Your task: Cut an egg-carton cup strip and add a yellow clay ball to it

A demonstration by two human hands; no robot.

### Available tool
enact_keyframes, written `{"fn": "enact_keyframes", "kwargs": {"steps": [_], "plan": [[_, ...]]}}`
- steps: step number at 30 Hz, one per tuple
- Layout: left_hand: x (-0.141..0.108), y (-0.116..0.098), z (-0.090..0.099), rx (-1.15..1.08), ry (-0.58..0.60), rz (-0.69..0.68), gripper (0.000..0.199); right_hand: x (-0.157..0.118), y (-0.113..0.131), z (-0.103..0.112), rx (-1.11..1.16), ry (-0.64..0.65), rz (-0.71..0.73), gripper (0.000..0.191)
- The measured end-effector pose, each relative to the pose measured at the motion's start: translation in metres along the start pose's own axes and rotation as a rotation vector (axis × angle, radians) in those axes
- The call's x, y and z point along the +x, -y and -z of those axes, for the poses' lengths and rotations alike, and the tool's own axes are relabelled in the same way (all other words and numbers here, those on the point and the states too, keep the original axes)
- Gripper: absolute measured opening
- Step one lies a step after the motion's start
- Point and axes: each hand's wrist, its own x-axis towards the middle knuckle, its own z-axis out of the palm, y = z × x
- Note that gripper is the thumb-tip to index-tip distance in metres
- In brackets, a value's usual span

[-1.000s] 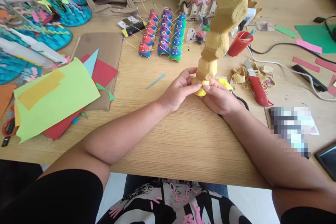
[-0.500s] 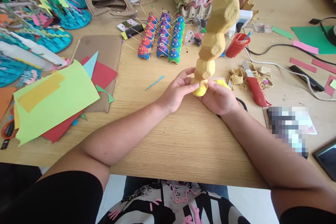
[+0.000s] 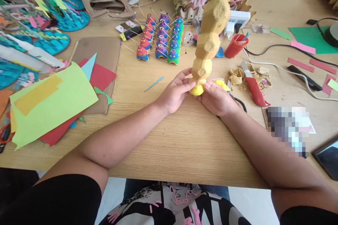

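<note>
A long, bumpy strip of yellow-tan egg carton (image 3: 208, 44) rises from between my hands toward the top of the view. Bright yellow clay (image 3: 197, 90) covers its near end. My left hand (image 3: 176, 93) pinches that end from the left, thumb on the clay's upper edge. From the right, my right hand (image 3: 218, 99) grips the same end, its thumb beside the clay and fingers underneath. More yellow clay (image 3: 221, 84) lies just behind my right hand, next to dark-handled scissors (image 3: 241, 104) partly hidden by it.
Painted carton caterpillars (image 3: 161, 38) stand in rows behind my hands. A red knife (image 3: 255, 89) lies by carton scraps (image 3: 237, 76) on the right, near a red cup (image 3: 236, 46) and cables. Coloured paper (image 3: 55, 102) covers cardboard at left; a blue stick (image 3: 154, 84) lies closer.
The carton strip now stands more upright, its upper part shifted left. Both hands keep their hold on the clay end. The whole view has shifted slightly.
</note>
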Motion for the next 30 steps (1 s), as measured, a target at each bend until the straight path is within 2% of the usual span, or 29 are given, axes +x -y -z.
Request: {"fn": "enact_keyframes", "kwargs": {"steps": [7, 18, 25, 30], "plan": [[-0.0003, -0.0025, -0.0013, -0.033, -0.019, 0.054, 0.055, -0.0003, -0.002, 0.0017, 0.008, 0.016, 0.009, 0.036], [-0.0009, -0.0072, -0.0035, -0.085, 0.004, 0.101, 0.048, 0.0001, -0.0004, 0.0, -0.012, 0.03, 0.025, 0.042], [-0.0018, -0.0091, -0.0044, -0.108, -0.034, 0.134, 0.042, 0.0007, -0.0049, 0.0022, -0.012, 0.011, 0.035, 0.038], [-0.0016, -0.0092, -0.0047, -0.112, -0.023, 0.137, 0.047, -0.0001, -0.0029, 0.0008, -0.011, 0.013, 0.035, 0.038]]}}
